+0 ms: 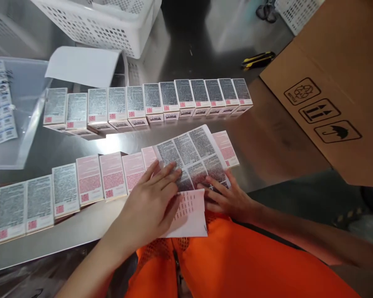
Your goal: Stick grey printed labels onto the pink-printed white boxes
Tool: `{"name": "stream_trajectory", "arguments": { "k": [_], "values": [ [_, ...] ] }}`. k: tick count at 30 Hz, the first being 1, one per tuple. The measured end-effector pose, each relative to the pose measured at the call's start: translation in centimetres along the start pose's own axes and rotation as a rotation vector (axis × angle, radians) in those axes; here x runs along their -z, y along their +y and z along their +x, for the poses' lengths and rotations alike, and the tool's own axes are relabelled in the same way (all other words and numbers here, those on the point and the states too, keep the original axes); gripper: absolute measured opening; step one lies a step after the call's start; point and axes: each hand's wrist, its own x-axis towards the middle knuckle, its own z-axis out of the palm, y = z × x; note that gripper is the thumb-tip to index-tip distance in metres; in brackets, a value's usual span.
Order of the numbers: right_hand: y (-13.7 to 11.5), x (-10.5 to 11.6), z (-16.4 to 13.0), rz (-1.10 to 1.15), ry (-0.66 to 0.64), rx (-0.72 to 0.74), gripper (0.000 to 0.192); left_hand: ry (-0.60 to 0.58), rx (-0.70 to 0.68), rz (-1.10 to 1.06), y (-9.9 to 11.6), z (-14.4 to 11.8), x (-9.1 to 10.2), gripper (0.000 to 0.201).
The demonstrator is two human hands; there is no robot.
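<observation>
A sheet of printed grey labels lies over the right part of the front row of small boxes. Its lower end is bent over into a white flap with rows of small print. My left hand holds the label sheet at its left side, fingers across the printed face. At the lower right edge, my right hand grips the same sheet with its fingers bent. Pink-and-white boxes stick out on the left of the sheet, and one pink box shows beyond its right edge.
Behind runs a row of grey-labelled boxes. A white basket, a bent white sheet and a yellow-black cutter lie farther back. A cardboard carton stands right; a plastic bag with a label sheet lies left.
</observation>
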Motion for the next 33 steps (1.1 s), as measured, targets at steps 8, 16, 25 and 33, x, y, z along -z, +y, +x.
{"name": "stream_trajectory", "arguments": {
  "k": [8,16,25,33],
  "values": [
    [1.7,6.2,3.4,0.529,0.308,-0.224,0.034,0.005,0.114,-0.086,1.4,-0.8,-0.8,0.022],
    [1.4,4.8,8.4,0.724,0.169,-0.268,0.019,-0.002,0.15,-0.036,1.0,-1.5,0.3,0.026],
    [0.9,4.9,8.8,0.542,0.194,-0.318,0.016,-0.008,0.175,0.01,0.1,-1.7,0.8,0.027],
    [-0.3,5.1,9.8,0.179,0.258,-0.205,0.011,-0.049,0.234,-0.026,0.5,-1.4,1.3,0.032]
  ]
}}
